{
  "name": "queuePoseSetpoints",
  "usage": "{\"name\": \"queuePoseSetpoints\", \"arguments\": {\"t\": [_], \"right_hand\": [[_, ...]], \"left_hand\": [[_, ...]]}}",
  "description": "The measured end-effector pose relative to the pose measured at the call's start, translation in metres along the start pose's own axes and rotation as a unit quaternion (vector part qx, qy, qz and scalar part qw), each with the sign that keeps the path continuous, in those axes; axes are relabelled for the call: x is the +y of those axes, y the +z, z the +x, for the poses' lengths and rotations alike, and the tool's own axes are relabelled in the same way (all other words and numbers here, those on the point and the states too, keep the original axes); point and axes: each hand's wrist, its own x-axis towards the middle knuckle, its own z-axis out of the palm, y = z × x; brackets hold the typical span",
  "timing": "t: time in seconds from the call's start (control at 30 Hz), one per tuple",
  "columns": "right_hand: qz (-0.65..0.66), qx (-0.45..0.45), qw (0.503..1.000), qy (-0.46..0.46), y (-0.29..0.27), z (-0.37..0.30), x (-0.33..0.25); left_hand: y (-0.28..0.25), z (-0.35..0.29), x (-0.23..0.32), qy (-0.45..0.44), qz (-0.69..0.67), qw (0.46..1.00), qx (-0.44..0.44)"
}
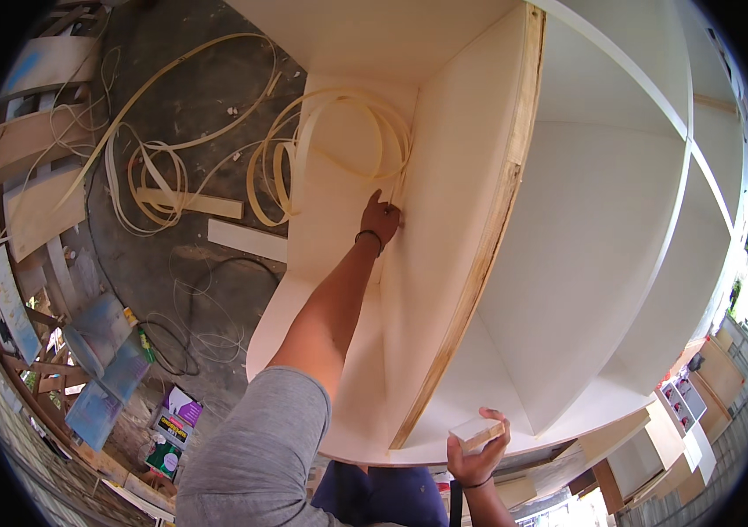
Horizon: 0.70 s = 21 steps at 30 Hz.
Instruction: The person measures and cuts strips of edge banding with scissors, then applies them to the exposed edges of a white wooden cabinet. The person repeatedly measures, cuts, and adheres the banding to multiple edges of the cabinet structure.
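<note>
My left hand (381, 220) reaches into the inner corner of a pale wooden cabinet and touches the upright panel (457, 158). Its index finger is stretched out and the others are partly bent; I make out nothing held. Just beyond it lie loops of cream edging strip (383, 132), resting inside the cabinet and spilling over its left side. My right hand (484, 458) is closed round a small flat white block (476, 433) with a bare wood edge, close to the cabinet's near rim. The upright panel's raw wood edge (470, 299) runs between both hands.
Right of the panel are white curved compartments (593, 246). More looped strip (158, 180), a wooden batten (194, 204), a white board (242, 239) and cables lie on the dark floor at left. Board offcuts (49, 202) and a purple-and-black package (178, 413) are farther left.
</note>
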Motion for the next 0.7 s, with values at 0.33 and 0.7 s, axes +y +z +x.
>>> {"name": "queuePoseSetpoints", "arguments": {"t": [0.33,0.7], "right_hand": [[-0.004,0.002,1.000,0.003,-0.003,0.004,-0.003],[-0.027,0.010,0.999,0.021,-0.007,-0.001,-0.008]], "left_hand": [[-0.036,-0.038,0.043,0.127,0.182,0.969,0.110],[-0.210,-0.307,0.277,0.315,-0.255,0.893,0.194]]}}
